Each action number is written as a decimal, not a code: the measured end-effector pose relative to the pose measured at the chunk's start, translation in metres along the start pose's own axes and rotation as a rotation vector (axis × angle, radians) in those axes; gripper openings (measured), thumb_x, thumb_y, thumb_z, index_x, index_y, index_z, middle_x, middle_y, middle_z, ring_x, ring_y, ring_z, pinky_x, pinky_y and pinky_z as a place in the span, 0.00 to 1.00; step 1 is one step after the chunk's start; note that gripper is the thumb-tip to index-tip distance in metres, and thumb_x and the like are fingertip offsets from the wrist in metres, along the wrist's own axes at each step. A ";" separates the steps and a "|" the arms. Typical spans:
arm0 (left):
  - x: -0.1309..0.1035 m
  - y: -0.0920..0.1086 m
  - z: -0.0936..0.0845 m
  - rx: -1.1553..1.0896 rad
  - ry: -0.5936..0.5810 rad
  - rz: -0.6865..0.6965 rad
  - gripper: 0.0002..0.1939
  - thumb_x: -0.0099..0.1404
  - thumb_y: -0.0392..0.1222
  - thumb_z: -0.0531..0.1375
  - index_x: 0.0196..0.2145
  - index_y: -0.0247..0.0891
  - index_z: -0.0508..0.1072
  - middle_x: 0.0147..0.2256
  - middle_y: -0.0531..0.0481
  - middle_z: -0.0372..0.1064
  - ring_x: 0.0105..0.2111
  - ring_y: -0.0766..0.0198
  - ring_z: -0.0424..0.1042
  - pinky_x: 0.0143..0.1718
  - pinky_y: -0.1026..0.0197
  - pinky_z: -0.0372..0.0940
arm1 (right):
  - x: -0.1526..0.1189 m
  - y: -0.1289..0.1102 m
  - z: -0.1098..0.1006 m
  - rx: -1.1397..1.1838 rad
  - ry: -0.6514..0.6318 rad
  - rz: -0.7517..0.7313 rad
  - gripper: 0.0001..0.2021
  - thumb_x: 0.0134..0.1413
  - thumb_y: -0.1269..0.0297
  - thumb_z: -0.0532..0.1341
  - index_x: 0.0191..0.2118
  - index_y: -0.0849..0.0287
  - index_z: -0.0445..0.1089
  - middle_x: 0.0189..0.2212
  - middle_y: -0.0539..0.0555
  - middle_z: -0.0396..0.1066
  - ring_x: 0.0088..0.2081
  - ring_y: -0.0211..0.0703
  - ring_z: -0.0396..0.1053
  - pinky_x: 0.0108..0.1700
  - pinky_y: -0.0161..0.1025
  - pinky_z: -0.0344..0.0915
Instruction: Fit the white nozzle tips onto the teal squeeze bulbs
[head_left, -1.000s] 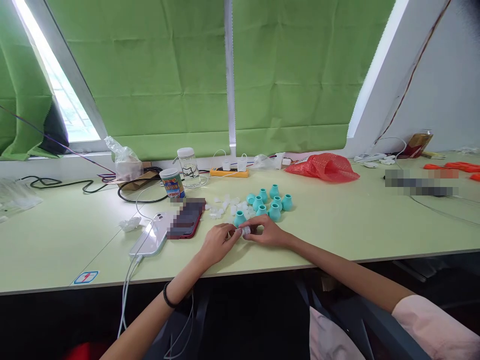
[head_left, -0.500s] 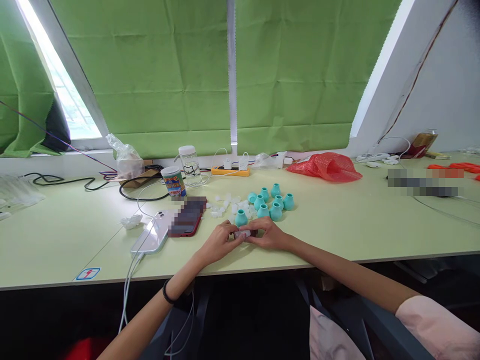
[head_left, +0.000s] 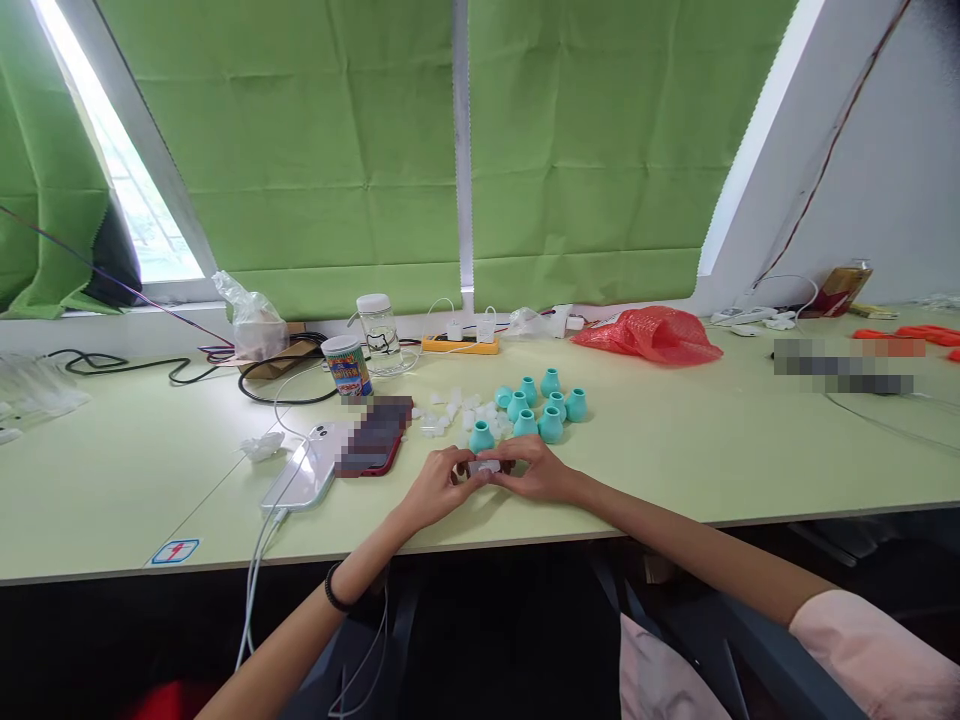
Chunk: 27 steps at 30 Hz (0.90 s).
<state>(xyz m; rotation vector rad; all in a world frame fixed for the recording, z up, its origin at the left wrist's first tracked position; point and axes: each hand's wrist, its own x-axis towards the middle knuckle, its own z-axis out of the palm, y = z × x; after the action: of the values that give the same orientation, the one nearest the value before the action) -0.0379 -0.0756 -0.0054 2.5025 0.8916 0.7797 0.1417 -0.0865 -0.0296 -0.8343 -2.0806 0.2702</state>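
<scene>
Between my two hands, just above the table near its front edge, is a small whitish translucent piece (head_left: 486,466). My left hand (head_left: 444,487) is closed on its left side, thumb and fingers bent around it. From the right, my right hand (head_left: 534,468) pinches the same piece. Fingers cover much of it, so its exact kind cannot be made out. Directly behind the hands stands a turquoise vase-shaped piece (head_left: 481,436) with an open neck. Several more turquoise pieces (head_left: 551,424) are grouped behind my right hand. Small translucent white bits (head_left: 433,424) lie scattered to their left.
A dark red phone (head_left: 386,452) and a clear-cased phone (head_left: 304,472) with a cable lie left of my hands. Behind them stand a printed canister (head_left: 348,368) and a clear jar (head_left: 381,338). A yellow power strip (head_left: 459,345) and red bubble wrap (head_left: 651,336) sit farther back.
Hardly anything differs. Both hands stay in the same place around the small whitish piece, with only a slight shift of fingers and piece.
</scene>
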 end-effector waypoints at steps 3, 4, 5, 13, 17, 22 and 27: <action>0.000 -0.002 0.001 0.008 0.013 0.000 0.14 0.56 0.48 0.53 0.30 0.34 0.70 0.23 0.51 0.64 0.23 0.69 0.61 0.23 0.68 0.57 | 0.000 0.001 -0.002 -0.060 -0.032 -0.061 0.15 0.47 0.60 0.57 0.41 0.57 0.68 0.24 0.53 0.70 0.24 0.37 0.63 0.28 0.35 0.59; 0.000 -0.003 0.001 0.014 0.018 0.000 0.13 0.55 0.48 0.53 0.30 0.34 0.70 0.23 0.51 0.64 0.23 0.69 0.62 0.24 0.67 0.57 | 0.000 0.000 -0.003 -0.094 -0.038 -0.080 0.15 0.47 0.60 0.56 0.42 0.58 0.67 0.24 0.53 0.69 0.25 0.37 0.64 0.29 0.35 0.59; 0.000 -0.003 0.002 0.021 0.021 0.001 0.13 0.55 0.48 0.54 0.29 0.34 0.70 0.23 0.51 0.64 0.23 0.69 0.62 0.24 0.67 0.57 | 0.000 -0.001 -0.004 -0.131 -0.044 -0.097 0.16 0.47 0.60 0.56 0.43 0.58 0.67 0.24 0.53 0.69 0.25 0.38 0.64 0.29 0.35 0.59; 0.004 -0.007 0.008 0.084 0.085 -0.019 0.11 0.49 0.42 0.58 0.31 0.35 0.73 0.22 0.51 0.67 0.20 0.70 0.61 0.23 0.68 0.57 | -0.012 -0.004 -0.033 -0.478 0.050 -0.169 0.12 0.49 0.64 0.54 0.40 0.57 0.67 0.29 0.56 0.68 0.32 0.42 0.64 0.33 0.39 0.60; 0.005 -0.008 0.005 0.110 0.043 -0.028 0.15 0.45 0.35 0.57 0.33 0.35 0.72 0.24 0.51 0.67 0.21 0.70 0.61 0.24 0.67 0.58 | -0.027 0.013 -0.057 -0.578 0.312 0.013 0.14 0.47 0.62 0.55 0.41 0.57 0.64 0.33 0.57 0.66 0.36 0.44 0.64 0.35 0.40 0.62; 0.012 -0.003 0.006 0.088 0.028 -0.007 0.16 0.43 0.32 0.56 0.33 0.36 0.72 0.23 0.52 0.65 0.20 0.70 0.60 0.23 0.67 0.58 | -0.032 0.029 -0.062 -0.635 0.361 0.288 0.22 0.42 0.54 0.57 0.45 0.58 0.59 0.35 0.56 0.63 0.35 0.44 0.64 0.28 0.37 0.62; 0.023 0.005 0.023 -0.066 0.044 0.029 0.13 0.47 0.36 0.57 0.33 0.35 0.71 0.20 0.54 0.64 0.18 0.73 0.58 0.22 0.69 0.58 | -0.028 0.032 -0.049 -0.616 0.318 0.378 0.23 0.40 0.53 0.57 0.43 0.58 0.58 0.38 0.56 0.62 0.35 0.45 0.64 0.29 0.39 0.62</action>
<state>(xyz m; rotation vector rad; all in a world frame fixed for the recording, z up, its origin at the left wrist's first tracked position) -0.0066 -0.0679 -0.0118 2.4548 0.8325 0.8618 0.2068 -0.0858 -0.0325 -1.5325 -1.7006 -0.3104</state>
